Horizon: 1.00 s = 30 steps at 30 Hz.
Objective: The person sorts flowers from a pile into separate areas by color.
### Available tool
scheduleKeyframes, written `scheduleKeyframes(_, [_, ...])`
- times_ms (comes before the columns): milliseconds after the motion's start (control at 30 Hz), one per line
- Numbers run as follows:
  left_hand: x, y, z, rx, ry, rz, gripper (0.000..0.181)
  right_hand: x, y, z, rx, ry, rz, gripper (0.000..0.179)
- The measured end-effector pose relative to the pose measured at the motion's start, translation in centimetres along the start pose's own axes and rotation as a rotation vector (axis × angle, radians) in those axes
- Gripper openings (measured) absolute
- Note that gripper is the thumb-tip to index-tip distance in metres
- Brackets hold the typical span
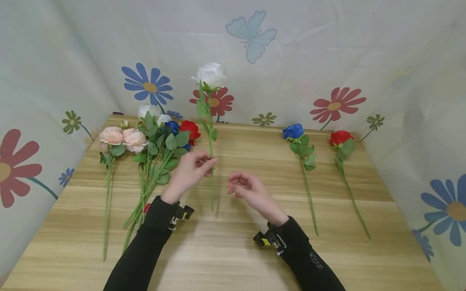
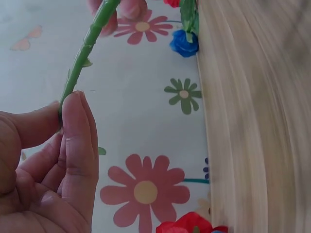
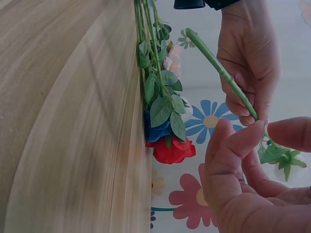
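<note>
A white rose (image 1: 211, 75) on a long green stem (image 2: 83, 53) stands upright, its bloom before the backdrop. My left hand (image 1: 189, 170) pinches that stem between thumb and fingertips, below the leaves. To the right of the stem, my right hand (image 1: 253, 192) has loosely bent fingers and holds nothing; a gap parts it from the stem in the head view. Left of the left hand lies a pile of flowers with a red rose (image 1: 190, 131), blue roses (image 1: 172, 127) and white ones (image 1: 148, 111), their stems crossing.
Pale pink flowers (image 1: 111, 136) lie at the left end of the pile. On the right of the wooden table (image 1: 233, 258), a blue rose (image 1: 293, 131) and another red rose (image 1: 340, 138) lie apart, stems towards me. A patterned cloth (image 1: 291, 72) rises behind the table.
</note>
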<state>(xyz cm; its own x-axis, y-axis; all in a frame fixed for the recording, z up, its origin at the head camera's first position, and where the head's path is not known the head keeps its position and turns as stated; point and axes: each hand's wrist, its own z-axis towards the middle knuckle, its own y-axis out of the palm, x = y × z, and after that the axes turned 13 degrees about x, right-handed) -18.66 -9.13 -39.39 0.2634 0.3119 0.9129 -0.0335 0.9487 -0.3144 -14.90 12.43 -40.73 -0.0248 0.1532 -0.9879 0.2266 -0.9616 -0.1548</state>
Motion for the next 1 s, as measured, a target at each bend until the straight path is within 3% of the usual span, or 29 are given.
scheduleKeyframes(233, [-0.3,1.1,0.0,-0.023,-0.005,-0.077,0.017,0.1,0.3,-0.1,-0.08,0.011,-0.034,0.033])
scheduleKeyframes(400, [-0.5,1.6,-0.1,-0.04,0.03,-0.107,0.018,0.1,0.7,-0.2,-0.124,0.032,-0.061,0.038])
scheduleKeyframes(633, [-0.6,2.0,-0.2,-0.034,0.047,-0.051,0.016,-0.1,1.2,-0.2,-0.153,0.056,-0.054,0.034])
scheduleKeyframes(1000, [-0.5,2.4,-0.4,-0.057,0.066,-0.026,0.016,0.2,1.4,-0.4,-0.172,-0.019,-0.047,0.016])
